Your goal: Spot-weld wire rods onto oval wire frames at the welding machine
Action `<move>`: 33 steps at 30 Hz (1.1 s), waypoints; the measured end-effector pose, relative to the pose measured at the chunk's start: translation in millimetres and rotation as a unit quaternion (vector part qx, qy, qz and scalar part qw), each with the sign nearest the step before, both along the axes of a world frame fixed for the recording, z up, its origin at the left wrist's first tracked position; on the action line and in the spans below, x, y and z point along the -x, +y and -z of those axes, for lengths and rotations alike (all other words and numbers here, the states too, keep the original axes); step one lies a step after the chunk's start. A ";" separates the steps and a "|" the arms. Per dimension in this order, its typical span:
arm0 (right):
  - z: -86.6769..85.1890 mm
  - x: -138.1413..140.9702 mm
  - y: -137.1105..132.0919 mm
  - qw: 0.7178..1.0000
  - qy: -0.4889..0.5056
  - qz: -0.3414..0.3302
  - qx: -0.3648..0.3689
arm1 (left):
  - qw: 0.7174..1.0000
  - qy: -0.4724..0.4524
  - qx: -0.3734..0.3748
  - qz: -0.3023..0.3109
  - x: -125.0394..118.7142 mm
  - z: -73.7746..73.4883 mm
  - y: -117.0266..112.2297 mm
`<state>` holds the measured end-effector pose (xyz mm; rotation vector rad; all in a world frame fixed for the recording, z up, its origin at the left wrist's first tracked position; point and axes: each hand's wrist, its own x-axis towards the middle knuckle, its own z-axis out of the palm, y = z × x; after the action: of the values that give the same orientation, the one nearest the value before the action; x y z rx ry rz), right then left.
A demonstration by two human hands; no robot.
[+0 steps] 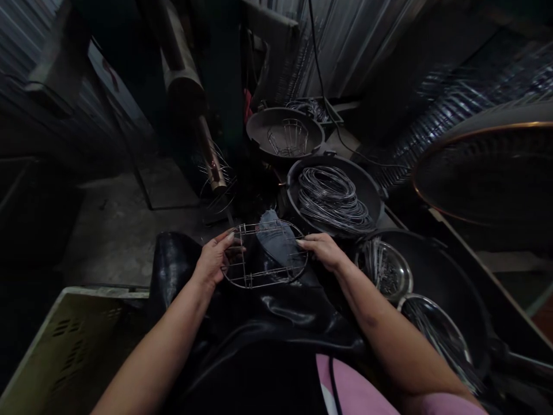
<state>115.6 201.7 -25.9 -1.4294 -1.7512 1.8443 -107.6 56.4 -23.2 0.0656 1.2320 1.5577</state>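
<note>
Between my two hands is a round wire rack (268,283) with crossing straight wires, held above my lap. My left hand (213,259) grips its left rim, thumb on top and fingers curled around the wire. On the opposite rim, my right hand (322,249) pinches the wire between thumb and fingers. Below the rack lie a blue-grey cloth (276,239) and a black shiny apron (285,314). Just beyond my right hand, a pan holds a bundle of wire rings (330,196).
A copper-coloured machine rod (211,155) points down ahead, with thin wires around it. Another pan (254,135) holds a wire frame (288,138). Metal bowls (408,271) with wire pieces sit in a large dark pan (458,282) at right. A yellowish crate (38,351) stands at left.
</note>
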 end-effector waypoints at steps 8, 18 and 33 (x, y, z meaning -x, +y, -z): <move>-16.9 -9.6 25.6 0.991 0.093 -0.071 0.070 | 0.999 0.013 0.043 0.007 -2.0 -5.8 4.8; -66.8 23.0 17.4 0.985 0.085 -0.106 -0.107 | 0.979 0.178 0.063 0.073 7.1 -48.0 -25.7; -112.8 -27.2 -64.9 0.912 0.075 -0.176 -0.362 | 0.914 0.388 0.020 0.119 -32.3 -92.5 -87.9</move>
<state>142.7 136.9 86.9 -0.6980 -2.3570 1.1478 -75.3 -31.4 69.3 0.8464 1.7818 1.3164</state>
